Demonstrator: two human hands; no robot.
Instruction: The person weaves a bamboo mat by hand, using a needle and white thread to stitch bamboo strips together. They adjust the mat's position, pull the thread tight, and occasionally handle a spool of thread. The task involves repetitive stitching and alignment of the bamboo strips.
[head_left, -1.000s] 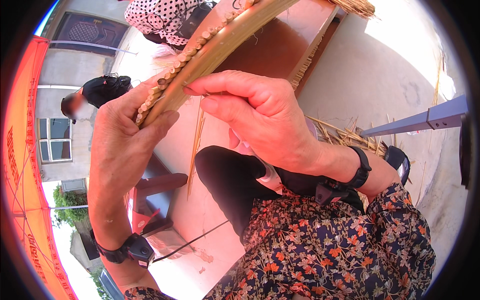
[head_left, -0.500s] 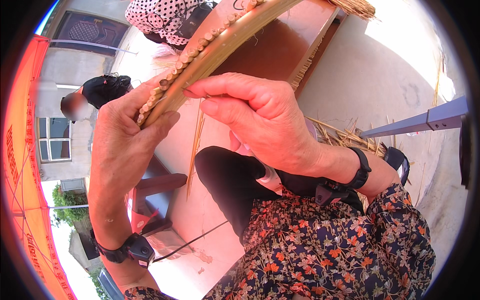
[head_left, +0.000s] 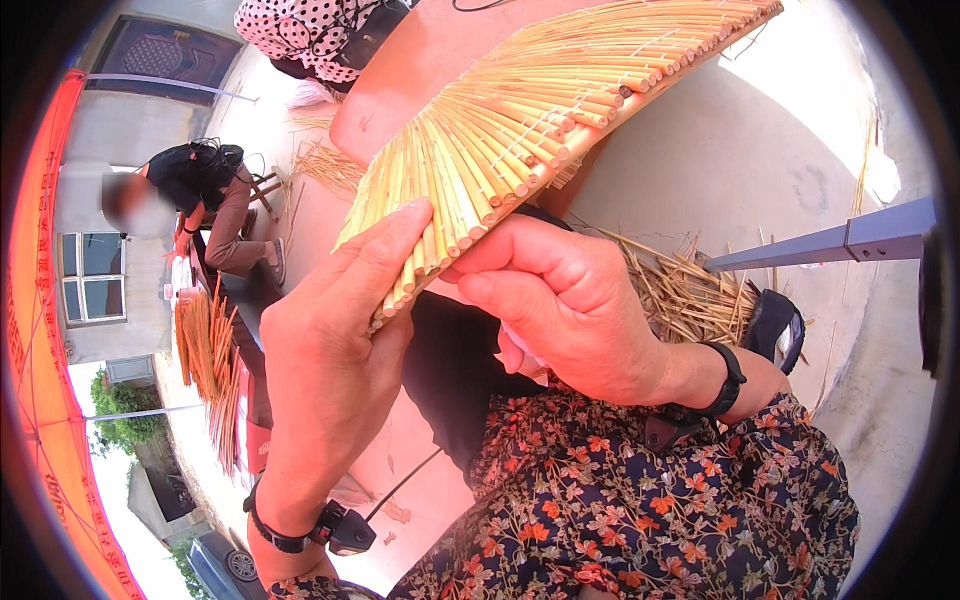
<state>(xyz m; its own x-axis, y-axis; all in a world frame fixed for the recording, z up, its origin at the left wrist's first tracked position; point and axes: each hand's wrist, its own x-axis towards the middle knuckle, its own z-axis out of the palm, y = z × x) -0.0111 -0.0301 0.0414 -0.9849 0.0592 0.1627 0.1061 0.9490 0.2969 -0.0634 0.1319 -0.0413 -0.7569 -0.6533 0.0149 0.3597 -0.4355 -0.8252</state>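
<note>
The left hand (head_left: 345, 325) grips a straw mat's (head_left: 520, 125) corner; the right hand (head_left: 580, 305), finger and thumb pinched together, is at its edge, near loose straw (head_left: 690, 300).

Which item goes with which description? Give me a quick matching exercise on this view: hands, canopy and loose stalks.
Items:
1. Left hand
2. Right hand
3. Canopy
4. Loose stalks

Descriptions:
A. Orange, along the picture's left side
B. Thumb and forefinger together, at the stalk mat's lower edge
C. On the ground beside the dark shoe
D. Gripping the mat's lower-left end

Pairs: 1-D, 2-B, 3-A, 4-C
</note>
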